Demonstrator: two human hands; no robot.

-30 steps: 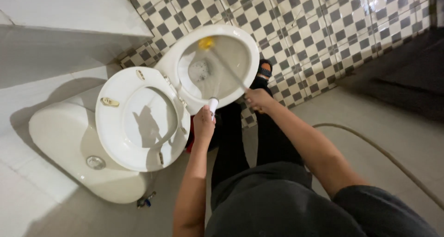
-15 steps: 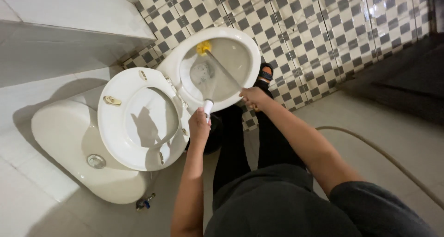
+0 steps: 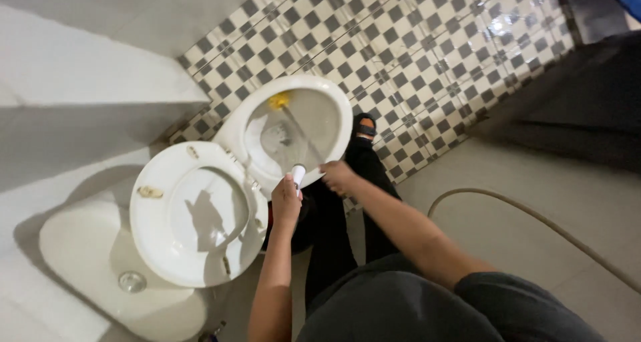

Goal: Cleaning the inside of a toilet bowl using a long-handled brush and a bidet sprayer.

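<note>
Standing over the white ceramic toilet bowl (image 3: 230, 138), its white plastic seat and lid (image 3: 193, 215) raised against the cistern, the person works a long thin toilet brush (image 3: 298, 174). The left hand (image 3: 286, 202) is wrapped tight around the white handle end; the right hand (image 3: 337, 176) curls just beside it, its hold unclear. Light, stiff and probably slippery when wet, the brush is best gripped at that thick end, with its yellow head (image 3: 279, 100) at the bowl's far rim.
</note>
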